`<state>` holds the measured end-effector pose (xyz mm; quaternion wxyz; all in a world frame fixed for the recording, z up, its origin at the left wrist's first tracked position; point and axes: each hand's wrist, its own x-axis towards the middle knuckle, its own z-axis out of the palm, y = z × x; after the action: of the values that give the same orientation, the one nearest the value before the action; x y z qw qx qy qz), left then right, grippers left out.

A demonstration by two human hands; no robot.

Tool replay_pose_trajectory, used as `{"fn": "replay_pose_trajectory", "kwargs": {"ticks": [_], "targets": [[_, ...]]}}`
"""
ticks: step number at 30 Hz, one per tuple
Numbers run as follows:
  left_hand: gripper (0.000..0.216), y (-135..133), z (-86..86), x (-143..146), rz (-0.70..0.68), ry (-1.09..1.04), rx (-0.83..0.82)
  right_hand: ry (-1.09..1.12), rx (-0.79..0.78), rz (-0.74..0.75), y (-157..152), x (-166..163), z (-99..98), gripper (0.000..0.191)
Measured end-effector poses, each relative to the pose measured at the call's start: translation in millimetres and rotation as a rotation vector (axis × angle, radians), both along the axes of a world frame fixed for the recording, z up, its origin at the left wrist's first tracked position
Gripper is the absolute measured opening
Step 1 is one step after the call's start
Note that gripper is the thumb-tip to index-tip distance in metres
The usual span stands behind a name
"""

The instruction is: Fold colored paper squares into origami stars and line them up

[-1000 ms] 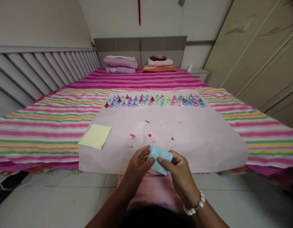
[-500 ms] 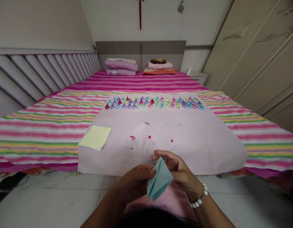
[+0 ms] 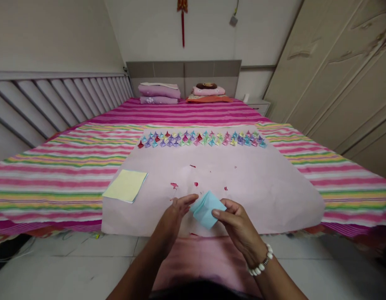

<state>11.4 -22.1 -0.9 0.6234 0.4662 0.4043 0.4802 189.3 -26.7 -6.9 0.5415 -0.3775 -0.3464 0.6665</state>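
Observation:
Between thumb and fingers, my right hand [image 3: 238, 221] pinches the right side of a folded light-blue sheet of origami paper [image 3: 205, 214]. The paper is roughly diamond-shaped, with layered folds showing on its left side. My left hand [image 3: 179, 212] is beside the paper's left edge, its fingers stretched out and holding nothing. Whether its fingertips touch the paper I cannot tell. Both hands are above the near part of a large pale pink sheet [image 3: 258, 187] spread on the bed.
Several small folded paper pieces [image 3: 185, 139] in many colours stand in rows along the pink sheet's far side. A stack of square paper [image 3: 126, 185], yellow on top, lies at the left. Red marks [image 3: 174, 185] dot the middle. A railing [image 3: 64, 100] borders the bed's left.
Both hands and the blue paper have moved up and forward over the pink sheet. My left hand has let go of the paper, while my right hand now grips its right side.

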Motion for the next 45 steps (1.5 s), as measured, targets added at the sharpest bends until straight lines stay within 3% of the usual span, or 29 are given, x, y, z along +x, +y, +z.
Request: {"fn": "replay_pose_trajectory", "kwargs": {"ticks": [3,7,15,26,30,33,35,37,40,45], "targets": [[0.044,-2,7.6,-1,-0.089,0.063,0.057,-0.014,-0.006,0.013,-2,-5,0.6,0.018],[0.019,-7,14.4,4,-0.066,0.179,-0.023,-0.042,0.014,0.014,-6,-8,1.0,0.021],[0.017,-7,20.2,-3,-0.212,0.202,0.031,-0.087,0.033,0.025,-11,-4,3.2,0.021],[0.019,-8,24.8,-12,-0.245,0.200,0.045,-0.014,0.096,0.029,-12,0,5.8,0.005],[0.013,-9,25.2,-6,-0.163,0.289,0.116,-0.009,0.165,0.069,-12,3,5.7,0.007],[0.009,-10,24.0,0,-0.103,0.416,0.219,-0.092,0.158,0.052,-10,2,6.2,0.028],[0.008,-11,22.9,3,-0.112,0.466,0.267,-0.171,0.128,0.084,-9,0,7.0,0.027],[0.004,-12,21.7,5,-0.102,0.451,0.243,-0.227,0.125,0.125,-9,-2,8.1,0.013],[0.024,-11,20.3,6,-0.038,0.326,0.110,-0.263,0.165,0.102,-9,-4,10.6,0.016],[0.013,-5,21.1,2,-0.004,0.234,0.035,-0.335,0.231,0.052,-11,-5,15.2,0.014]]}}
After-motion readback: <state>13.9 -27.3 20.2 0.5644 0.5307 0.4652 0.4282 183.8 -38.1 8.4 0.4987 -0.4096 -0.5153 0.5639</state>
